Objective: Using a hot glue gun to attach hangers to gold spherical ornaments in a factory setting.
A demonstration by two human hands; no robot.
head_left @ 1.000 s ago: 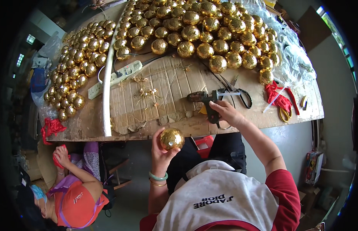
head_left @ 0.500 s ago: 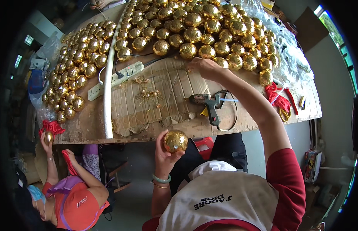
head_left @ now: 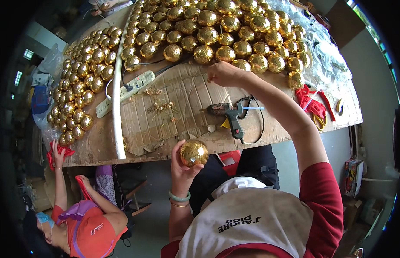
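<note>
My left hand is wrapped round the side of a shiny gold ball, holding it just off the table's near edge. A bracelet and a thin bangle circle that wrist. My right hand reaches over the cardboard sheet, close to the front row of gold balls. Its fingers are pinched together, pointing down; whatever they may hold is too small to make out. Between my hands and to the right lies a dark hot glue gun, its nozzle pointing left and a glue stick in its back.
Many gold balls fill the far table. A white pipe divides it, beside a power strip. Dry scraps litter the cardboard. Red fabric and clear plastic lie right. A co-worker at left handles red cloth.
My right hand has drawn back slightly from the front balls. My left hand still holds its ball. The co-worker's raised hand, earlier with a gold ball, is now at the red cloth.
</note>
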